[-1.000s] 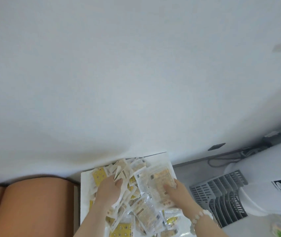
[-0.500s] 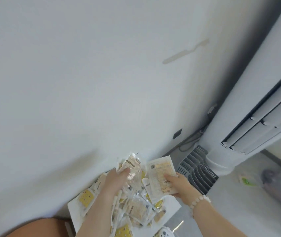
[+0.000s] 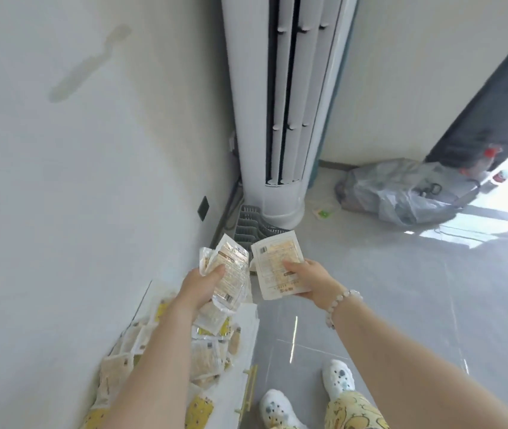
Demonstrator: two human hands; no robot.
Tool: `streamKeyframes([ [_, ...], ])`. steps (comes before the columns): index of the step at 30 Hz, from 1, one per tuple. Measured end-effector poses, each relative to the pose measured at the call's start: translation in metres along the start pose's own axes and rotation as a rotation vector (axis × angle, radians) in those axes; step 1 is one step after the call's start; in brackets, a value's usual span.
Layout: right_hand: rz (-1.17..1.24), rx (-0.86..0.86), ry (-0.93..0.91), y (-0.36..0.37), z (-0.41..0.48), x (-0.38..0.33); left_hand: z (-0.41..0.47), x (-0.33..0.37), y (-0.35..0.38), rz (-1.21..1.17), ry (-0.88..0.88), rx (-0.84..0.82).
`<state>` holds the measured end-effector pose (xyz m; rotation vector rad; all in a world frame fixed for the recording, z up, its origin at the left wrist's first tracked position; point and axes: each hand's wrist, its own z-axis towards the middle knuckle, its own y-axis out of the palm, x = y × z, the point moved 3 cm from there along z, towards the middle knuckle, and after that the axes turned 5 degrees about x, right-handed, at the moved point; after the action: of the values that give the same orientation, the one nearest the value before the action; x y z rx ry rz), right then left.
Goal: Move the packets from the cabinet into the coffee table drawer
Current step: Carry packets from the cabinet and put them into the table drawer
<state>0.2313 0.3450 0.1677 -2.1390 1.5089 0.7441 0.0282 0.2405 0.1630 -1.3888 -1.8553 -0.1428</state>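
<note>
both hands grip packets: left hand (image 3: pixel 200 284) a clear bundle (image 3: pixel 231 270), right hand (image 3: pixel 310 278) a flat packet (image 3: pixel 277 264). better keep them pinched firmly and level while carrying to the drawer.

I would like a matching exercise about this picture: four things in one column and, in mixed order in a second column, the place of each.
Things
1. flat white packet with orange print
2. bundle of clear crinkled packets
3. grey plastic bag
4. white bead bracelet

Places
A. round the wrist of the right hand
B. on the grey floor
C. gripped by the left hand
D. gripped by the right hand

Pairs: 1-D, 2-C, 3-B, 4-A
</note>
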Motion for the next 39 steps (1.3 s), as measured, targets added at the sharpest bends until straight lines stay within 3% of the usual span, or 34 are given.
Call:
streamKeyframes([
  [14,0.405,0.274,-0.083,-0.203,-0.053,0.024,-0.058,0.1,0.202,0.197,0.263,-0.372],
  [22,0.608,0.433,-0.053,-0.312,-0.108,0.098,-0.132,0.091,0.328,0.313,0.294,-0.572],
  [39,1.034,0.753,-0.081,-0.477,-0.217,0.226,-0.299,0.074,0.545,0.646,0.489,-0.817],
])
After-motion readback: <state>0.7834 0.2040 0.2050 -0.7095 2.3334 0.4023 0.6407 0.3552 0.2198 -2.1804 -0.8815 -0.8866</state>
